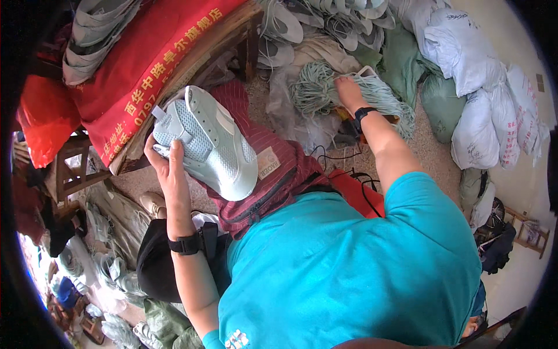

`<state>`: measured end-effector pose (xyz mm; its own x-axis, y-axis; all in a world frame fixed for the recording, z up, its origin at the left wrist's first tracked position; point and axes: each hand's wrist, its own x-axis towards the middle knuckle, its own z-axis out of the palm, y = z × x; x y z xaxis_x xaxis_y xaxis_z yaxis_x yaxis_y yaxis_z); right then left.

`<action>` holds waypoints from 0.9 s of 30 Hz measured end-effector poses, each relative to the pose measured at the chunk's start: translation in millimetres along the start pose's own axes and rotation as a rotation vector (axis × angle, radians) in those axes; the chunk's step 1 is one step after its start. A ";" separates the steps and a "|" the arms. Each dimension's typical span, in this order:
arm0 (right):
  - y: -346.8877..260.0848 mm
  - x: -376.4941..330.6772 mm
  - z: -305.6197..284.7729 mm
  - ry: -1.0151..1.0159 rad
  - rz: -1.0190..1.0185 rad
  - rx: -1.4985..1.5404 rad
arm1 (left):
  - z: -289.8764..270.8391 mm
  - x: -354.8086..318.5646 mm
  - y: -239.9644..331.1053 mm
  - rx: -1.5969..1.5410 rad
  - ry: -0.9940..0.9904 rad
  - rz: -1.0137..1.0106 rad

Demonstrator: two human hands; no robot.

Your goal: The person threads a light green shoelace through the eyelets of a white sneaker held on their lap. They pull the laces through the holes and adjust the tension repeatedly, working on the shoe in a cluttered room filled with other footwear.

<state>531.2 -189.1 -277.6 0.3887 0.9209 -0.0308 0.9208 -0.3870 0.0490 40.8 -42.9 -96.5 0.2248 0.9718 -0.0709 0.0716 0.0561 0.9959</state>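
Note:
My left hand (168, 160) grips a pale grey-green sneaker (232, 166) by its heel end, with the thumb pressed on the side of the collar. The shoe is tilted above my lap; its eyelets show no laces. On the right, my outstretched arm ends at a big bundle of pale green shoelaces (317, 87). There my right hand (349, 93) is closed among the strands, its fingertips mostly hidden. A maroon striped apron (273, 166) covers my lap beneath the shoe.
A wooden bench under a red printed cloth (157, 64) stands at the left, with stacked shoe parts (93, 41) on top. More sneakers (282, 26) lie at the far side. Full white sacks (459, 52) line the right. A red bag (357, 192) and black cords lie beside me.

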 end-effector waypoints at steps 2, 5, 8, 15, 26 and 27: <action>8.5 9.6 -8.0 -0.142 -0.062 -0.154 | -0.7 0.1 -1.3 0.052 0.004 0.017; 13.3 23.0 -26.0 -0.204 -0.201 -0.355 | 0.3 -0.2 1.2 0.054 0.013 0.018; 3.0 42.8 -53.5 -0.318 -0.215 -0.386 | -2.4 -0.3 0.5 0.323 0.095 0.108; -171.9 18.0 -216.0 -0.457 -0.510 0.769 | 36.4 -34.7 79.2 0.512 -0.114 0.633; -209.1 -13.4 -295.9 0.251 -0.529 0.692 | -20.9 -73.6 71.9 -0.154 -0.492 -0.232; -199.7 -4.8 -293.5 0.215 -0.485 0.689 | -28.3 -77.0 68.4 -0.133 -0.440 -0.217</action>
<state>335.7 -102.3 5.8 -0.0029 0.9535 0.3015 0.8252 0.1725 -0.5378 0.9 -107.4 -21.3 0.6088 0.7475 -0.2658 0.0442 0.3025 0.9521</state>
